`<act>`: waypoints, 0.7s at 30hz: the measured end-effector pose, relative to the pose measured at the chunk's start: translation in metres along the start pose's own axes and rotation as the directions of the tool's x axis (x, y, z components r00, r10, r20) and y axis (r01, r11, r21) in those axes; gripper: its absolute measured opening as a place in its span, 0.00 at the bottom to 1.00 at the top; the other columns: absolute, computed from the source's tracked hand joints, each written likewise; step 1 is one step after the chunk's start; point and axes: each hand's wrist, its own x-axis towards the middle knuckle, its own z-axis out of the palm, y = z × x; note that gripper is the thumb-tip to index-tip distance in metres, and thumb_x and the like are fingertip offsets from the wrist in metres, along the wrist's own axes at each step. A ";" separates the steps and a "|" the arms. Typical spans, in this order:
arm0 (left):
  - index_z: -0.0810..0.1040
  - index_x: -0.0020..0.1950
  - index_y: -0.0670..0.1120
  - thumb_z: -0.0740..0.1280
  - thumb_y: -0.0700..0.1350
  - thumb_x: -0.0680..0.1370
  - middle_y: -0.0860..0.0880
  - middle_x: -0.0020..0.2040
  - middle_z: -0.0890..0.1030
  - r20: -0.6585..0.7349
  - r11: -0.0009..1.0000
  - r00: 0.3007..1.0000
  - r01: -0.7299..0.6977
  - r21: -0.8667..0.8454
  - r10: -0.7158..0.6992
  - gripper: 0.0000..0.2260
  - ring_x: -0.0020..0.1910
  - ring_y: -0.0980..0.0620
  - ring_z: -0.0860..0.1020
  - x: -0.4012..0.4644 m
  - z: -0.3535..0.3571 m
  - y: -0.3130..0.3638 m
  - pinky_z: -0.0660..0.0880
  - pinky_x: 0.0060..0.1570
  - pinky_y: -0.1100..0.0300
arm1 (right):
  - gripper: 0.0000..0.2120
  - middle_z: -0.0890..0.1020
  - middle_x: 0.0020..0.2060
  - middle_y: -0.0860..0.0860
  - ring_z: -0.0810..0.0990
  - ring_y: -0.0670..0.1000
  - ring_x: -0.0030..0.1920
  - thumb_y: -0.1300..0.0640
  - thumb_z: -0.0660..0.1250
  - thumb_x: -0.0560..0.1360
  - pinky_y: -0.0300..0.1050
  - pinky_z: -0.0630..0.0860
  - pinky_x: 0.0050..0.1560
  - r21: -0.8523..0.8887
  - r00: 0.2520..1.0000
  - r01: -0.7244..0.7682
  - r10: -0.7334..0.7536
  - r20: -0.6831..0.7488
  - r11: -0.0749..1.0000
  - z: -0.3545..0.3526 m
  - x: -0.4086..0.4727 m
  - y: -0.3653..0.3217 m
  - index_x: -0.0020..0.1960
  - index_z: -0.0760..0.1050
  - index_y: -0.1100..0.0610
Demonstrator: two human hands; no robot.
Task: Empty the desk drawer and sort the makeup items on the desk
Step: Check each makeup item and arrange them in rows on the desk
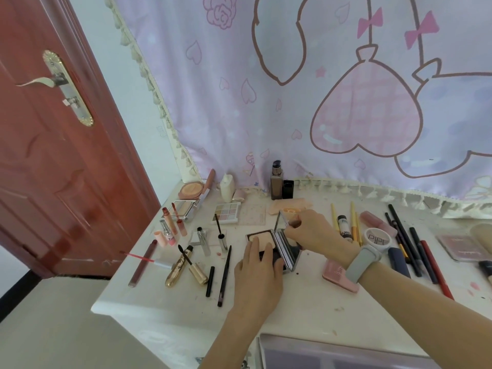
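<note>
An open powder compact [262,239] with a pale pressed powder pan lies mid-desk on the white desk [306,310]. My left hand [257,272] rests flat on its base, fingers over the powder. My right hand [310,230], with a grey watch on the wrist, pinches the compact's upright mirrored lid [282,222] at its top edge. Lip glosses [170,227], gold mascaras [186,267] and thin pencils [225,275] lie to the left. The open drawer [346,352] shows at the bottom edge; its contents are hidden.
An eyeshadow palette [226,213], a foundation bottle [277,181] and a blush compact [191,189] stand toward the back. Pencils and liners [410,243], a round white jar [376,237] and a pink case [339,278] lie right. A red door [53,155] is left; a curtain [292,89] hangs behind.
</note>
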 end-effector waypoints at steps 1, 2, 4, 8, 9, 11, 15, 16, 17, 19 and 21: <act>0.59 0.74 0.47 0.32 0.62 0.68 0.45 0.76 0.52 0.017 0.999 1.000 -0.003 0.048 0.002 0.40 0.75 0.49 0.48 0.000 0.000 -0.003 0.55 0.69 0.50 | 0.10 0.77 0.31 0.58 0.74 0.49 0.26 0.61 0.62 0.72 0.32 0.72 0.28 0.029 1.000 -0.017 0.017 -0.003 0.999 0.000 -0.001 0.000 0.41 0.77 0.69; 0.59 0.74 0.48 0.30 0.62 0.65 0.46 0.76 0.53 0.035 0.995 0.999 -0.016 0.095 0.012 0.42 0.75 0.50 0.48 0.000 0.000 -0.007 0.54 0.70 0.51 | 0.11 0.77 0.30 0.57 0.74 0.49 0.26 0.61 0.62 0.72 0.31 0.72 0.26 0.061 0.999 -0.031 0.032 -0.012 0.998 0.001 -0.002 0.001 0.42 0.77 0.69; 0.58 0.74 0.49 0.32 0.62 0.67 0.48 0.76 0.53 0.066 0.987 0.997 -0.054 0.149 0.044 0.40 0.75 0.52 0.47 0.002 -0.002 -0.013 0.53 0.70 0.53 | 0.12 0.76 0.32 0.57 0.75 0.51 0.28 0.61 0.63 0.73 0.39 0.77 0.32 0.139 0.998 -0.053 0.057 -0.027 0.989 0.002 -0.002 0.004 0.46 0.77 0.72; 0.57 0.74 0.49 0.51 0.54 0.81 0.50 0.76 0.52 0.109 0.974 0.993 -0.076 0.213 0.054 0.22 0.75 0.52 0.46 0.008 -0.010 -0.022 0.50 0.71 0.54 | 0.15 0.75 0.35 0.58 0.75 0.54 0.36 0.61 0.64 0.72 0.59 0.79 0.49 0.249 0.992 -0.117 0.126 -0.019 0.961 0.008 0.001 0.008 0.51 0.74 0.73; 0.57 0.74 0.49 0.52 0.52 0.81 0.50 0.76 0.53 0.101 0.970 0.994 -0.075 0.229 0.053 0.22 0.75 0.52 0.47 0.007 -0.012 -0.022 0.49 0.71 0.55 | 0.16 0.74 0.35 0.58 0.75 0.55 0.37 0.61 0.64 0.71 0.61 0.78 0.50 0.270 0.990 -0.132 0.142 -0.017 0.954 0.010 0.001 0.009 0.51 0.74 0.73; 0.54 0.75 0.48 0.52 0.51 0.82 0.50 0.76 0.53 0.083 0.968 0.996 -0.061 0.244 0.042 0.22 0.75 0.52 0.48 0.006 -0.013 -0.023 0.48 0.71 0.56 | 0.15 0.75 0.36 0.58 0.75 0.55 0.39 0.60 0.64 0.71 0.64 0.77 0.51 0.314 0.987 -0.151 0.163 -0.012 0.937 0.014 0.002 0.010 0.50 0.75 0.73; 0.51 0.76 0.47 0.51 0.47 0.82 0.48 0.77 0.52 0.036 0.961 0.997 -0.074 0.267 0.067 0.22 0.75 0.50 0.49 0.003 -0.013 -0.025 0.48 0.71 0.57 | 0.08 0.79 0.37 0.60 0.79 0.57 0.40 0.60 0.64 0.72 0.58 0.80 0.48 0.384 0.985 -0.162 0.169 0.016 0.909 0.021 0.003 0.009 0.41 0.77 0.65; 0.52 0.75 0.46 0.51 0.45 0.82 0.48 0.76 0.53 0.021 0.959 0.996 -0.085 0.272 0.082 0.21 0.75 0.50 0.49 0.003 -0.013 -0.025 0.48 0.71 0.57 | 0.06 0.79 0.38 0.60 0.80 0.57 0.40 0.60 0.64 0.73 0.56 0.81 0.47 0.397 0.986 -0.161 0.168 0.019 0.903 0.022 0.003 0.009 0.41 0.77 0.63; 0.54 0.75 0.46 0.52 0.44 0.82 0.47 0.76 0.54 0.013 0.957 0.996 -0.090 0.276 0.090 0.21 0.75 0.50 0.50 0.003 -0.013 -0.025 0.48 0.71 0.57 | 0.06 0.79 0.38 0.59 0.80 0.57 0.40 0.60 0.64 0.73 0.55 0.81 0.47 0.409 0.986 -0.159 0.165 0.020 0.899 0.024 0.004 0.009 0.42 0.77 0.62; 0.57 0.74 0.45 0.53 0.41 0.82 0.48 0.76 0.56 -0.010 0.961 0.995 -0.092 0.261 0.098 0.20 0.75 0.50 0.52 0.003 -0.014 -0.024 0.50 0.71 0.57 | 0.07 0.78 0.37 0.57 0.80 0.55 0.39 0.59 0.64 0.74 0.52 0.81 0.45 0.432 0.986 -0.162 0.165 0.031 0.887 0.026 0.005 0.009 0.47 0.77 0.62; 0.64 0.71 0.43 0.57 0.40 0.80 0.46 0.73 0.64 -0.036 0.967 0.993 -0.101 0.234 0.112 0.19 0.73 0.48 0.60 0.001 -0.014 -0.026 0.57 0.69 0.54 | 0.07 0.78 0.37 0.54 0.79 0.51 0.34 0.59 0.63 0.75 0.45 0.81 0.39 0.462 0.986 -0.166 0.154 0.063 0.871 0.024 0.001 0.007 0.50 0.76 0.62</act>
